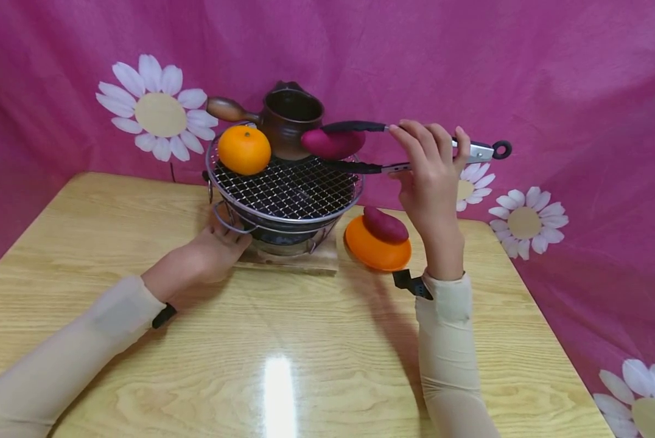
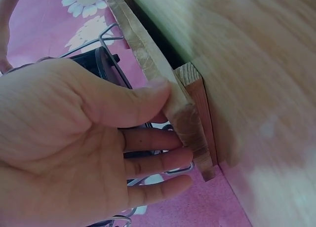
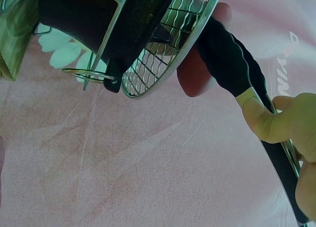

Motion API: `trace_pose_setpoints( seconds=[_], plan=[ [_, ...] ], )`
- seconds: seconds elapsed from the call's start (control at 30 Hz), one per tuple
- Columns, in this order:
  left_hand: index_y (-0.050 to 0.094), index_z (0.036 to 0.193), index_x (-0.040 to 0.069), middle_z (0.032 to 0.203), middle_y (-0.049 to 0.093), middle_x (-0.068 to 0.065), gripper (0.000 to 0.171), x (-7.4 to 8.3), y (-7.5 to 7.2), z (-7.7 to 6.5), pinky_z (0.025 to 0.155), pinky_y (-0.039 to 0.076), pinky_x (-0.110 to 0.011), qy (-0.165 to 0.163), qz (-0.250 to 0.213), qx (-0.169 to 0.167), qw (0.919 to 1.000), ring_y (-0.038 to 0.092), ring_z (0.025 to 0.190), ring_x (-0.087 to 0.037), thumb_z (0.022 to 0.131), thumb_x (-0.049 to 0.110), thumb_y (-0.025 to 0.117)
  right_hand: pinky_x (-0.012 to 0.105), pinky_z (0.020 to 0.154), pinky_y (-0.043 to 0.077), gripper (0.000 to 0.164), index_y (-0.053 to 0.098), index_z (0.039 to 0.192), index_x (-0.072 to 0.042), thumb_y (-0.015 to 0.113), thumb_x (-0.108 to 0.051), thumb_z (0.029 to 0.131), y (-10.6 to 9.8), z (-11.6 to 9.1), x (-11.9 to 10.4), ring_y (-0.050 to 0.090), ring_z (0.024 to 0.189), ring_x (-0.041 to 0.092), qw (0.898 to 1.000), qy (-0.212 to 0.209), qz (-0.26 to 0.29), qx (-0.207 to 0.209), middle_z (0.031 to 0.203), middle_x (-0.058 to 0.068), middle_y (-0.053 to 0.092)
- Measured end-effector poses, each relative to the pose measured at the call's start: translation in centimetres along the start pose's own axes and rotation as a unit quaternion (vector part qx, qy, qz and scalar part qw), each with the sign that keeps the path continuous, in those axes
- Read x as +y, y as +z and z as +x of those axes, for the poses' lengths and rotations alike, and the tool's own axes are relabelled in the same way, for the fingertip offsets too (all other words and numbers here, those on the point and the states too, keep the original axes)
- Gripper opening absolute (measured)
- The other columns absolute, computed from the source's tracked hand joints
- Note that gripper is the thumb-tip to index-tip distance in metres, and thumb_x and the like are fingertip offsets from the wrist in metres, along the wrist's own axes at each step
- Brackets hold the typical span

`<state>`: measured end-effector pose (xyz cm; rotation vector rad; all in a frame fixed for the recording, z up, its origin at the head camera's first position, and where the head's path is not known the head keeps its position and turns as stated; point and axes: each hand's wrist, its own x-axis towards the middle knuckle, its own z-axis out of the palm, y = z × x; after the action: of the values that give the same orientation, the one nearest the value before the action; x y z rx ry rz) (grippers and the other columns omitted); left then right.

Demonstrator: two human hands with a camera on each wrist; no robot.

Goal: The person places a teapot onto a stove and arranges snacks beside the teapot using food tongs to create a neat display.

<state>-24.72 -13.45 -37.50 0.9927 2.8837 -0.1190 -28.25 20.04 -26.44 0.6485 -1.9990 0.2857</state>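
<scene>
and here is the right grip [image 1: 433,161], up above and to the right of the grill [image 1: 300,194], fingers curled firmly round the tongs [image 1: 368,126]; the tongs stand part-way spread, and between their black tips sits a purple sweet potato [image 1: 333,144], over the grill's right rear side; whether it touches the mesh, i cannot tell; down at the grill's lower left, the left grip [image 1: 198,252] pinches the corner of the wooden board [image 1: 289,263] beneath the grill, thumb laid on the board's edge, the other fingers nearly straight at its end; on the grill itself, a dark brown pot [image 1: 285,137] stands at the back, its wooden handle [image 1: 226,109] reaching out to the left; a mandarin [image 1: 244,150] rests on the grill's left side, just in front of that handle; over to the right of the grill, on the desk [image 1: 207,365], there's an orange dish [image 1: 379,257], and a second sweet potato [image 1: 385,225] lies at its back edge; behind the grill hangs a pink cloth [image 1: 388,55] with big white daisies [image 1: 160,115], one showing just left of the pot's handle
</scene>
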Motion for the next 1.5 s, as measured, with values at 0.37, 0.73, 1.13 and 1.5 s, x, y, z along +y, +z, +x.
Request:
trace_pose_setpoints(
  seconds=[0.37,0.73,1.13,1.5],
  plan=[
    [0.044,0.146,-0.005,0.158,0.031,-0.035,0.051,-0.7,-0.3,-0.1,0.119,0.026,-0.063,0.004,-0.036,-0.047,0.9983,0.030,0.147,-0.053,0.096,-0.009,0.038,0.051,0.121,0.012,0.050,0.066,0.133,-0.011,0.075,-0.001,0.085,-0.1,0.0,0.1,0.050,0.125,0.033,1.000,0.002,0.002,-0.015,0.135,0.011,0.065],
    [0.054,0.134,0.000,0.152,0.044,-0.031,0.039,-0.6,1.2,-0.1,0.114,0.033,-0.066,0.022,0.008,0.073,0.9971,0.040,0.142,-0.051,0.099,0.014,0.061,0.055,0.119,0.016,0.051,0.065,0.133,-0.011,0.076,-0.003,0.084,0.4,0.0,-0.1,0.051,0.124,0.036,1.000,-0.013,-0.001,-0.019,0.135,0.012,0.065],
    [0.054,0.112,0.002,0.121,0.060,-0.025,0.038,0.1,3.7,0.5,0.079,0.050,-0.054,0.022,0.099,0.210,0.9724,0.055,0.112,-0.045,0.083,0.019,0.072,0.054,0.119,0.015,0.051,0.065,0.133,-0.010,0.075,-0.002,0.084,0.6,-0.1,-0.2,0.050,0.124,0.035,1.000,-0.015,0.002,-0.022,0.135,0.012,0.064],
    [0.068,0.104,0.006,0.108,0.064,-0.015,0.040,-1.3,2.8,1.1,0.092,0.051,-0.050,0.115,0.037,0.253,0.9599,0.061,0.100,-0.034,0.069,0.013,0.085,0.054,0.119,0.014,0.051,0.064,0.134,-0.010,0.075,-0.003,0.084,0.7,-0.3,-0.1,0.050,0.123,0.036,1.000,-0.012,0.005,-0.029,0.135,0.013,0.064]
  ],
)
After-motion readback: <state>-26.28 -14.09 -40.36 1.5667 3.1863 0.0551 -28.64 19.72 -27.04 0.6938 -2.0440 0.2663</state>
